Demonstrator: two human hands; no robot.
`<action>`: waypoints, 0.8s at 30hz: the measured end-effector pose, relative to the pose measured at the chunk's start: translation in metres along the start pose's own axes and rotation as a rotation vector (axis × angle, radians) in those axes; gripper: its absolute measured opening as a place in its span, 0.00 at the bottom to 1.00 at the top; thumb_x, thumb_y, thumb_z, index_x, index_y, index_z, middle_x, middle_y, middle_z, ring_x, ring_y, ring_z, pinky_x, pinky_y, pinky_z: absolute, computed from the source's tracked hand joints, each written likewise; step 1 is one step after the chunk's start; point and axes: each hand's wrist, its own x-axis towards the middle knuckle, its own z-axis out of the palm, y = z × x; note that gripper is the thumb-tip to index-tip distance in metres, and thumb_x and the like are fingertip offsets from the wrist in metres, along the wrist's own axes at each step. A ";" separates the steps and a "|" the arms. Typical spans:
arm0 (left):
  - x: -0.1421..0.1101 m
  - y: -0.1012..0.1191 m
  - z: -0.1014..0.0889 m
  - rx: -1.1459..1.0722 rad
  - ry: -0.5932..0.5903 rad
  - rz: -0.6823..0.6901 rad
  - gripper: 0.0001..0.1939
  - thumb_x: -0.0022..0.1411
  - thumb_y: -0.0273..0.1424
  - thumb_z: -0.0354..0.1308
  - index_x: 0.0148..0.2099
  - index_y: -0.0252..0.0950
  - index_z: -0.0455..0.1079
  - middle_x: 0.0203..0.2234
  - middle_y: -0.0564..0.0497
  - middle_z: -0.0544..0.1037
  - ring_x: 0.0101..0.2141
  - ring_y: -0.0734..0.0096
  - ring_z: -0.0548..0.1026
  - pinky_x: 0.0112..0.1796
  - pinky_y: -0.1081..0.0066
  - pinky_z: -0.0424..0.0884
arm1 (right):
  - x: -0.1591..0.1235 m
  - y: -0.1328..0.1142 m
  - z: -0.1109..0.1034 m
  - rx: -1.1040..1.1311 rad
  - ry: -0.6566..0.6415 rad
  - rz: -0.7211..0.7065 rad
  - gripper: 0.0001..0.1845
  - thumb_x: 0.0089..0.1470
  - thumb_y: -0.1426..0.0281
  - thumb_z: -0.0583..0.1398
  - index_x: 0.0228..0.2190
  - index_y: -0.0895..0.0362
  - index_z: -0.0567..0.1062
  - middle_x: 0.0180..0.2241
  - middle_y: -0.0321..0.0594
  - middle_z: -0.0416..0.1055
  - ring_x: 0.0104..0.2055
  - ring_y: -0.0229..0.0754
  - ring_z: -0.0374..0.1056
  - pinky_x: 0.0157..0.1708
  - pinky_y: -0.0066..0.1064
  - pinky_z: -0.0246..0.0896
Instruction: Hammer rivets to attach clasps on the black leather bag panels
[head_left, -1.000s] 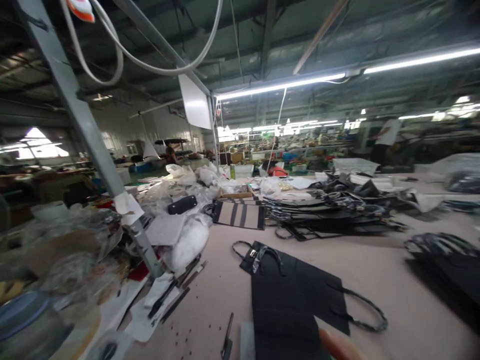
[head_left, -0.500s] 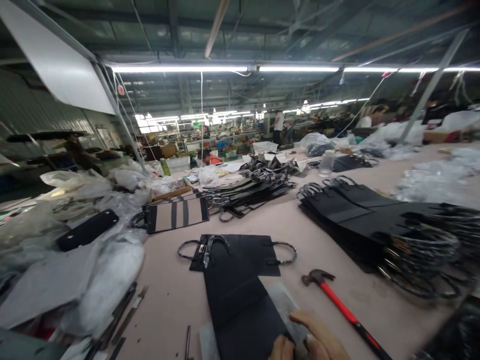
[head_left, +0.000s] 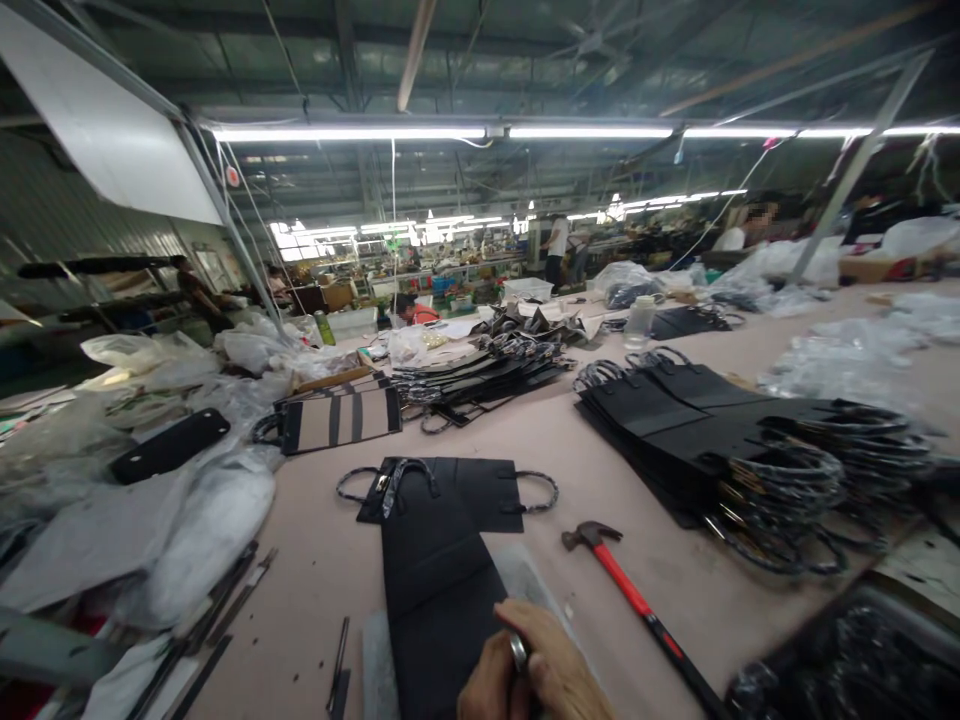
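Note:
At the bottom, my left hand [head_left: 484, 682] is curled over the lower part of a black bag panel [head_left: 439, 590]. Pressed close beside it, my right hand [head_left: 559, 660] has its fingers bent inward. A metal tool with a round, shiny end [head_left: 518, 652] shows between the two hands, its lower part hidden by fingers. Which hand bears it more is unclear. The panel has a plastic-wrapped handle [head_left: 411, 485] and lies partly across another black panel [head_left: 487, 495] with looped handles. Right of my hands lies a claw hammer [head_left: 634, 590] with a red and black grip.
Stacked black bag pieces with wrapped handles [head_left: 697, 420] stand on the right. Farther back lie a striped panel [head_left: 343, 418] and another dark stack [head_left: 480, 375]. Plastic bags [head_left: 217, 510] and thin metal tools [head_left: 339, 660] are at left. A black tray [head_left: 847, 640] holds wrapped pieces at lower right.
Both hands show more fully, and the metal tool's round end is visible between them. The view has shifted slightly, moving the hammer and panels left in the picture.

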 end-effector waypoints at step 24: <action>0.048 0.021 -0.059 -0.572 0.407 -0.762 0.21 0.62 0.47 0.61 0.43 0.33 0.69 0.41 0.42 0.80 0.41 0.59 0.82 0.40 0.62 0.80 | -0.012 0.007 -0.019 -0.211 -0.282 0.083 0.16 0.62 0.71 0.61 0.51 0.55 0.76 0.56 0.49 0.69 0.58 0.56 0.62 0.59 0.53 0.56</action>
